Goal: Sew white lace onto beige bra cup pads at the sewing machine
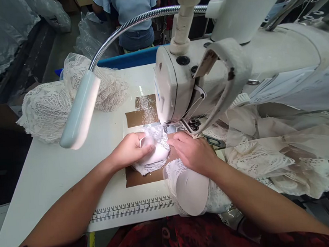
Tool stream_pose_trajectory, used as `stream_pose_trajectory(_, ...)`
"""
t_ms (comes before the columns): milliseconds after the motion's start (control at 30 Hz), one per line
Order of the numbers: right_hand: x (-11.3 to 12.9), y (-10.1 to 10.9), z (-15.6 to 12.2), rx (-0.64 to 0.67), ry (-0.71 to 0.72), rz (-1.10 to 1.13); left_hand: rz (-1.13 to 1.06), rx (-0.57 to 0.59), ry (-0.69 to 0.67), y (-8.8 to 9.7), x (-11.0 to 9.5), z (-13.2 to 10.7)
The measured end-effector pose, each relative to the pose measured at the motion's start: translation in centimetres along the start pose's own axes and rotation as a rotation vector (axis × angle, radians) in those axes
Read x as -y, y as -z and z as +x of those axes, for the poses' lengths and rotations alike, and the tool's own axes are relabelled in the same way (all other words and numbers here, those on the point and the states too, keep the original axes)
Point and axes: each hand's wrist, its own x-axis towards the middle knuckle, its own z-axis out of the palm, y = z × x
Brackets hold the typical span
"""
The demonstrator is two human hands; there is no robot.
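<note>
Our left hand pinches a white cup on lace under the sewing machine. Our right hand lies spread flat on the lace, mid-bench.

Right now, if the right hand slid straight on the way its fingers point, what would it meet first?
Probably the white padded cup held by the left hand. The right hand points up-left at it and seems to touch its edge, though depth is unclear.
</note>
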Motion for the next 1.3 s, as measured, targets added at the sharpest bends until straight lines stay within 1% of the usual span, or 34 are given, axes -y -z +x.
stream_pose_trajectory(100,0.1,0.0,0.0,0.010,0.030,0.002,-0.002,0.002,-0.012,0.0,-0.1,-0.1)
stream_pose_trajectory(267,0.2,-0.2,-0.1,0.005,0.008,-0.017,-0.018,-0.007,0.005,0.0,0.0,-0.1)
stream_pose_trajectory(367,0.3,-0.4,0.0,0.006,-0.008,-0.042,-0.023,-0.030,-0.001,0.2,0.3,0.1)
stream_pose_trajectory(567,0.5,-0.2,0.5,0.058,-0.079,-0.063,-0.026,-0.105,-0.018,0.6,1.1,0.5)
stream_pose_trajectory(700,0.1,-0.5,0.3,0.009,-0.111,-0.099,-0.028,-0.152,0.006,0.6,1.3,0.6)
stream_pose_trajectory(867,-0.2,-0.8,0.0,-0.048,-0.143,-0.138,-0.025,-0.153,0.007,0.8,1.2,0.5)
stream_pose_trajectory(933,-0.2,-0.7,0.0,-0.056,-0.113,-0.098,-0.004,-0.149,-0.003,0.9,1.1,0.4)
stream_pose_trajectory(1100,0.0,-0.5,0.2,-0.029,0.092,0.021,0.053,-0.133,-0.023,1.1,0.7,0.2)
stream_pose_trajectory(1200,-0.1,-0.6,0.2,-0.017,0.120,0.052,0.132,-0.114,-0.009,1.4,0.4,0.0)
stream_pose_trajectory(1300,-0.1,-0.6,0.1,0.001,0.130,0.072,0.344,-0.120,0.007,1.9,-0.3,-0.4)
